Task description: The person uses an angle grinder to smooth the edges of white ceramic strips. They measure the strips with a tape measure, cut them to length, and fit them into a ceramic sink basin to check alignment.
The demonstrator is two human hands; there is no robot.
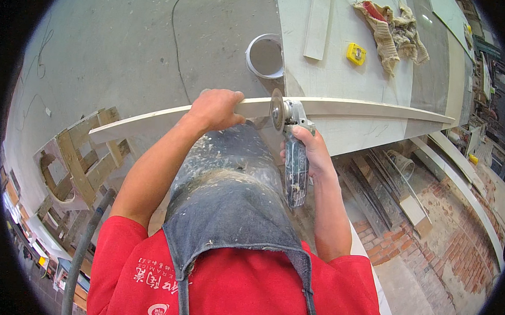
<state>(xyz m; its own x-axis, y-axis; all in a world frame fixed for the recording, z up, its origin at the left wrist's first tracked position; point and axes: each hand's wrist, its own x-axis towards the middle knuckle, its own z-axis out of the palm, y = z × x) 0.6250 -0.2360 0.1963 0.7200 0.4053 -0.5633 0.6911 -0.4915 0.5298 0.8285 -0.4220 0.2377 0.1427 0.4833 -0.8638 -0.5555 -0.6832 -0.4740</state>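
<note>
My left hand pinches the strip, right hand wraps the grinder — overhanging end could wobble, bind the disc and cause kickback.

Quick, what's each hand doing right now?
Left hand: closed, gripping the long pale strip.
Right hand: closed around the body of the angle grinder.

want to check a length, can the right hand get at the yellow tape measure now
Probably not as it stands: the right hand is wrapped around the angle grinder, and the long pale strip lies between that hand and the yellow tape measure, which itself lies uncovered.
</note>
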